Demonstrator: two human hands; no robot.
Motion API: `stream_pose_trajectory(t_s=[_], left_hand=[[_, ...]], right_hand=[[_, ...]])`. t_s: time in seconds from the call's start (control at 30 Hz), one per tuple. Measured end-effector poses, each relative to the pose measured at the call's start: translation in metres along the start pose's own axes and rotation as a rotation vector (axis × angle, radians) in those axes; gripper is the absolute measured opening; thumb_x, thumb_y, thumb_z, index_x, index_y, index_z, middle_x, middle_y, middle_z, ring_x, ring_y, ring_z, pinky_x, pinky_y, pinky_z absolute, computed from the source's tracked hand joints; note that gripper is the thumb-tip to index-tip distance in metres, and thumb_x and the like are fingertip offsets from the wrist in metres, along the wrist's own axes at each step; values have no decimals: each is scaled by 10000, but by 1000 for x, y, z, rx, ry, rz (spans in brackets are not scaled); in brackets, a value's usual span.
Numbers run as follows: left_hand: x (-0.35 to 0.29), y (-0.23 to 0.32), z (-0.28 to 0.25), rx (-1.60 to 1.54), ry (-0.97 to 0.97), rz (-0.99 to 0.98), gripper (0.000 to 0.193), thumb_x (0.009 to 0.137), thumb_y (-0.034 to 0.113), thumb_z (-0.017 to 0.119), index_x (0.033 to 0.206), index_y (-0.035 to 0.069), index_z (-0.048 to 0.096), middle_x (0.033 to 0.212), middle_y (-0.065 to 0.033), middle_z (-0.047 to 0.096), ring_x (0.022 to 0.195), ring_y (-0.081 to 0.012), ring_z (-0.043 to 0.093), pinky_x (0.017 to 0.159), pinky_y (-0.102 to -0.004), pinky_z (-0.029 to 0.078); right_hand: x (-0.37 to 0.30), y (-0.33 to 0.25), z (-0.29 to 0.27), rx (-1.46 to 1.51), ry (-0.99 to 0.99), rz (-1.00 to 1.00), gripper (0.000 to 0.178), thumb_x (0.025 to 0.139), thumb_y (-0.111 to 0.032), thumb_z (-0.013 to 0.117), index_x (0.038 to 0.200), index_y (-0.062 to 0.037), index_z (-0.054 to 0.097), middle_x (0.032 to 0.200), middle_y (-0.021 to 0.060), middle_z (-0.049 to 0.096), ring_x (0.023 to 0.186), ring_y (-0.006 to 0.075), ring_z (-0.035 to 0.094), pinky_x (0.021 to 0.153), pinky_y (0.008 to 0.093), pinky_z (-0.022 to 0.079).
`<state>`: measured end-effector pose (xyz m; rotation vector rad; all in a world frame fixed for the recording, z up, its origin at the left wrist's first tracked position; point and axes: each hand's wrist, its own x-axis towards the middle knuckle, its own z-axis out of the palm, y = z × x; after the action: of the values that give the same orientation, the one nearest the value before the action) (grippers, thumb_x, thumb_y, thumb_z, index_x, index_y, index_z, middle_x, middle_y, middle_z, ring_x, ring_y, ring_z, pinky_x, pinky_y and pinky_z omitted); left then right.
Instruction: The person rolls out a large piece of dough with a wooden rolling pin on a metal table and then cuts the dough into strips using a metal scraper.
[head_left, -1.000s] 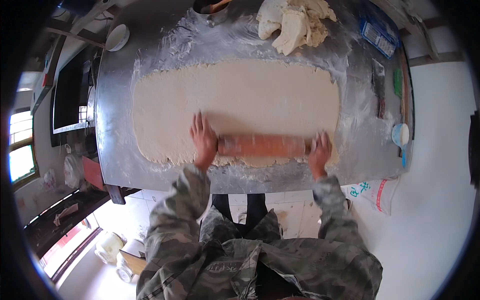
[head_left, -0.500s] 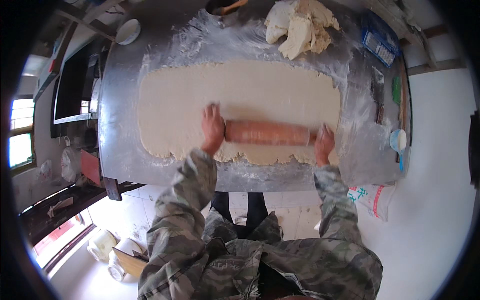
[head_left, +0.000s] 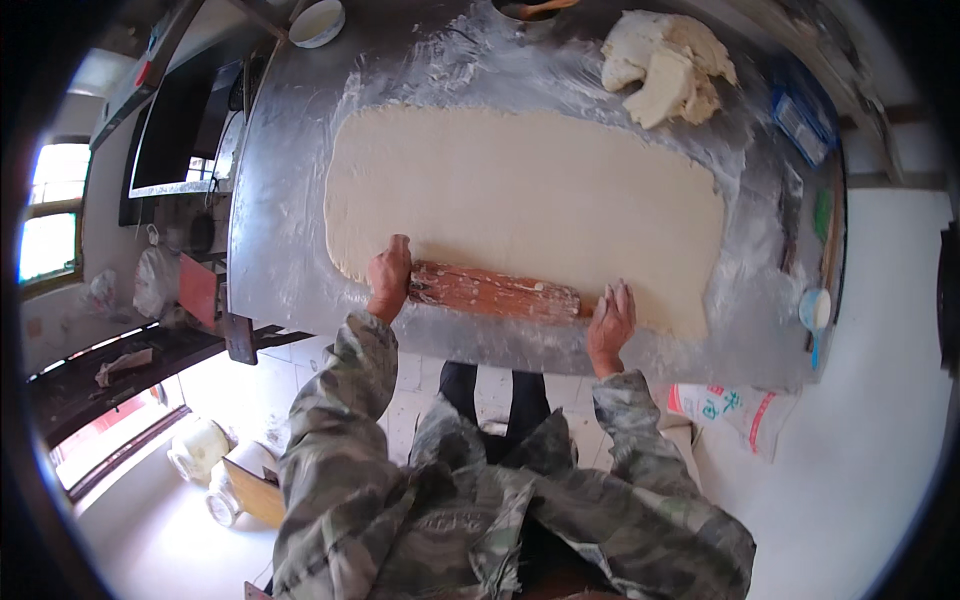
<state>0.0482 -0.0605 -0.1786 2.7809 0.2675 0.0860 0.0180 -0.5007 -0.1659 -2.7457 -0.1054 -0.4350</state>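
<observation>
A large wooden rolling pin (head_left: 497,291) lies across the near edge of a wide, flat sheet of pale dough (head_left: 530,190). My left hand (head_left: 389,277) is closed round the pin's left handle. At the other end my right hand (head_left: 612,318) rests on the right handle, its fingers bent over it and partly raised. Flour streaks the pin's surface. Beyond the sheet, at the far right, sits a rough lump of dough (head_left: 668,68).
The metal table (head_left: 290,190) is dusted with flour. A white bowl (head_left: 317,24) stands at its far left corner, a blue package (head_left: 803,115) at the far right. Near the right edge lies a small cup with a blue handle (head_left: 815,309). A printed sack (head_left: 735,410) is on the floor.
The rolling pin and both hands have come toward me and to the left, onto the dough's near edge. The view has shifted, so the table appears turned and further right.
</observation>
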Motion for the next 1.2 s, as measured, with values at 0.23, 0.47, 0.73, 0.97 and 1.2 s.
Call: stream_pose_trajectory(t_s=[0.23,0.47,0.73,0.97,1.2], left_hand=[[6,14,0,-6,114,109,306,858,74,535,1152,128,602,1213,-76,586,1177,-324,521,926,-468,423],[63,17,9,106,154,38,399,860,117,513,1256,74,546,1430,-105,471,1359,-331,379,1073,-504,309],[28,8,13,120,28,24,464,876,138,540,1338,97,513,1482,-121,419,1409,-337,326,1104,-537,269],[127,28,29,87,142,40,440,906,145,526,1344,110,515,1461,-107,456,1399,-326,349,1104,-514,278],[154,28,35,28,165,-31,443,912,140,506,1352,94,514,1463,-125,449,1406,-328,335,1101,-523,277]], right_hand=[[-7,2,-5,-75,-179,2,408,951,-202,480,1279,20,579,1380,234,505,1255,400,487,1044,480,379],[63,-2,20,-75,-191,-23,389,969,-216,484,1263,16,590,1387,219,503,1228,395,504,1008,479,394],[22,6,7,-91,-179,-79,416,930,-190,535,1294,8,576,1367,218,533,1249,392,511,1013,474,409],[125,24,47,-146,-113,13,371,987,-231,467,1232,-1,623,1334,208,563,1210,384,542,1021,464,424],[149,19,56,-17,-26,27,399,992,-240,443,1231,33,609,1318,232,569,1176,410,560,993,471,444]])
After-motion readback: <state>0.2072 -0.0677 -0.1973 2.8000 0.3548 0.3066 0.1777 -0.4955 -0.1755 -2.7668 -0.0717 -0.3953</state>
